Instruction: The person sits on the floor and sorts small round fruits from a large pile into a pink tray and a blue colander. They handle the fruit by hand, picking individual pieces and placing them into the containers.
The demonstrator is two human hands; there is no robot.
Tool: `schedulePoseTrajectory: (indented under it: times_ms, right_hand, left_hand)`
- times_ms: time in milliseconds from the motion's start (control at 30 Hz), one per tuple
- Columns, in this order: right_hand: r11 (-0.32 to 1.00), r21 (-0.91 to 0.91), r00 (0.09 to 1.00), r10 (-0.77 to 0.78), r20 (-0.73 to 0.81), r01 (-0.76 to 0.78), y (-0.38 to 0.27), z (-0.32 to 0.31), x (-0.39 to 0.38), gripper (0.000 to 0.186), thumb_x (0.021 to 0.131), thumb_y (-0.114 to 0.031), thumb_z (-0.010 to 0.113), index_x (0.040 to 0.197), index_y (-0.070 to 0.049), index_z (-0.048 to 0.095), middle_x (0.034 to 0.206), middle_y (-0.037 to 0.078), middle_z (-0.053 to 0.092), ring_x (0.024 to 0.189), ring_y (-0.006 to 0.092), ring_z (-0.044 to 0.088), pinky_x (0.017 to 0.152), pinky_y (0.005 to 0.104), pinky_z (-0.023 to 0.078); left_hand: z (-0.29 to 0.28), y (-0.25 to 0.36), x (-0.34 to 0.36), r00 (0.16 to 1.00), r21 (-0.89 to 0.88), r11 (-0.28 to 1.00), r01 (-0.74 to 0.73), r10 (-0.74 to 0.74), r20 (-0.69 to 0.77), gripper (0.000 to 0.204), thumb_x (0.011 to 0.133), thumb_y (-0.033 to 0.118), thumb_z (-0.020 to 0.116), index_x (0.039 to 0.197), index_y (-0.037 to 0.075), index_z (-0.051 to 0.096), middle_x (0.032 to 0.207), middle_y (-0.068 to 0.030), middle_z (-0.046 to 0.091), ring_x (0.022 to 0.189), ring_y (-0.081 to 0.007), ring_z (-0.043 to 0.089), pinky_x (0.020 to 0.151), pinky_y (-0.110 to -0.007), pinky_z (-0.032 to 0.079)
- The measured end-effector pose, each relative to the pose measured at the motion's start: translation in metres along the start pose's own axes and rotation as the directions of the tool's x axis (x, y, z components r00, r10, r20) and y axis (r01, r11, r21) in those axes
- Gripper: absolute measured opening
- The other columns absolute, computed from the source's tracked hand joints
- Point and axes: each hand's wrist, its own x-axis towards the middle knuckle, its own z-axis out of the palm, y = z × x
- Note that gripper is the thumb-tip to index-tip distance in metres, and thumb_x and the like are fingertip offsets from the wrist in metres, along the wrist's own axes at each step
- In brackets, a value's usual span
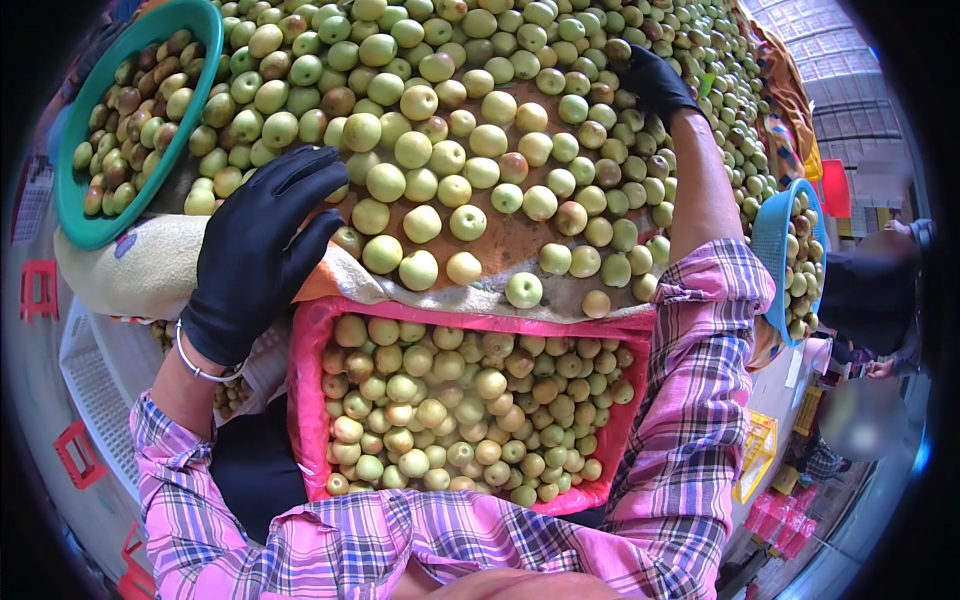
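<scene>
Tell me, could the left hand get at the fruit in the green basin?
Probably yes: the left hand is near the green basin, and nothing visible covers the fruit inside.

The place looks like a fruit-packing shed or a wholesale market hall, though which of the two cannot be told. Great numbers of round green fruit (pixel 413 150) spread over a cloth-covered desk (pixel 470 297), with more filling a pink-lined crate (pixel 306 400), a green basin (pixel 98 236) and a blue basket (pixel 772 250), far beyond what a household would hold. Around these are a hard grey floor (pixel 45 380), red plastic stools (pixel 40 268), a perforated white crate (pixel 100 400), a yellow crate (pixel 757 450) and, at the right, other people (pixel 870 300) near pink packs (pixel 780 522)
</scene>
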Motion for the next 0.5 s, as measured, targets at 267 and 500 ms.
schedulePoseTrajectory:
  times_ms: [267,500]
  right_hand:
    - [0.881,0.434,0.970,0.237,-0.056,-0.190,-0.014,-0.019,-0.023,0.041,0.081,-0.006,0.067,0.120,-0.016,0.063,0.075,-0.002,0.059,0.058,0.0070,0.054,0.049,0.0249,0.047]
    - [0.935,0.289,0.963,0.142,0.231,-0.207,-0.057,-0.023,-0.033,0.031,0.082,-0.013,0.069,0.111,-0.011,0.062,0.066,-0.001,0.056,0.057,0.0084,0.054,0.046,0.0265,0.045]
  left_hand:
    - [0.003,-0.005,-0.002,0.998,-0.003,1.000,0.008,-0.008,-0.055,0.036,0.086,0.010,0.067,0.121,0.005,0.062,0.127,-0.0143,0.061,0.120,-0.0313,0.057,0.101,-0.040,0.046]
    - [0.005,-0.002,0.002,0.995,-0.048,0.999,-0.018,0.013,-0.100,0.032,0.086,0.012,0.067,0.118,0.006,0.063,0.123,-0.0126,0.064,0.117,-0.0301,0.059,0.098,-0.039,0.048]
